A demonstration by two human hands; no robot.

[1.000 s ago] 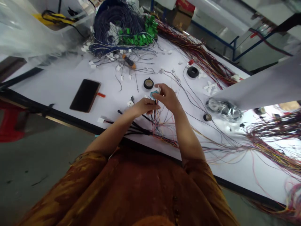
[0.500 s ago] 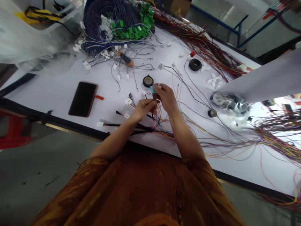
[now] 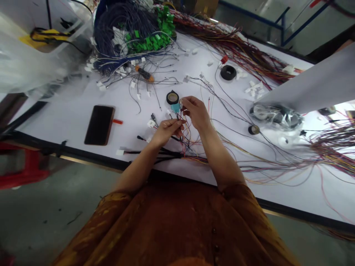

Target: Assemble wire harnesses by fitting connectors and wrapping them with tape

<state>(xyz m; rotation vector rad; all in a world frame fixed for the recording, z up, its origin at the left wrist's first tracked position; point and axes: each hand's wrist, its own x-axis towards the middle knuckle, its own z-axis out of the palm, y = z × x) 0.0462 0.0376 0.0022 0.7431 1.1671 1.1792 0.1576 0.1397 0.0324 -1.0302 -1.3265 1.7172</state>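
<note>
My left hand (image 3: 169,130) is closed round the wires (image 3: 178,116) just below a light blue connector (image 3: 175,108). Close to the connector's right side, my right hand (image 3: 194,111) pinches a small whitish piece (image 3: 181,105), too small to make out fully. A black tape roll (image 3: 172,97) lies just beyond the connector. Under and beside my hands, the harness wires spread over the white table, with black sleeved branches and a white plug (image 3: 120,152) at the left.
A phone (image 3: 99,125) and an orange strip (image 3: 118,121) lie at the left. Farther back are a screwdriver (image 3: 144,74), green connectors (image 3: 149,41) on dark cables, another tape roll (image 3: 228,72) and red wire bundles (image 3: 222,38). A white panel (image 3: 310,85) slants in at the right.
My right fingers have come off the blue connector, which now shows fully above my left hand. The whole view has shifted a little.
</note>
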